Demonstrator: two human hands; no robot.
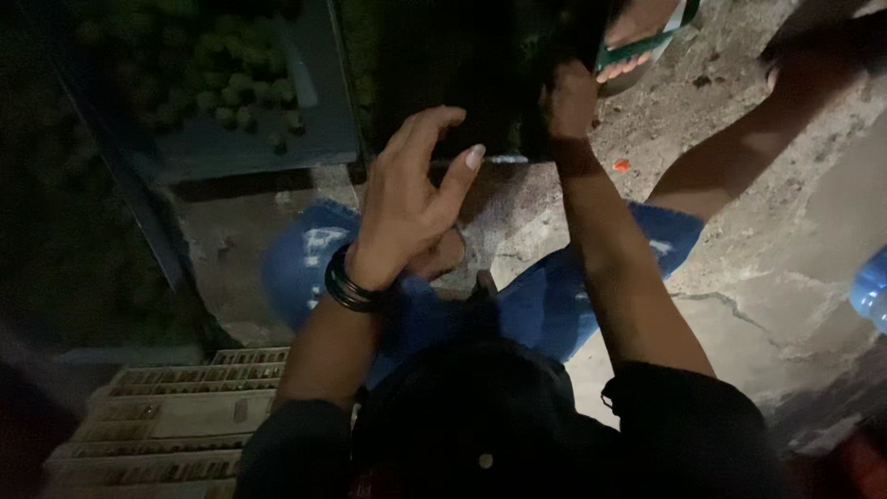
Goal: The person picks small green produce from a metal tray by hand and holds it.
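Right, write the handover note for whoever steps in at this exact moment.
Left hand: open, fingers spread, raised in the air, holding nothing; black bangles on the wrist.
Right hand: closed on the edge of a dark container ahead; too dark to tell what it is.
Green fruit is piled in a grey tray to the left. A pale slatted crate sits at lower left.
Another person's sandalled foot is beside the right hand.
Done or left: cannot tell from this view.
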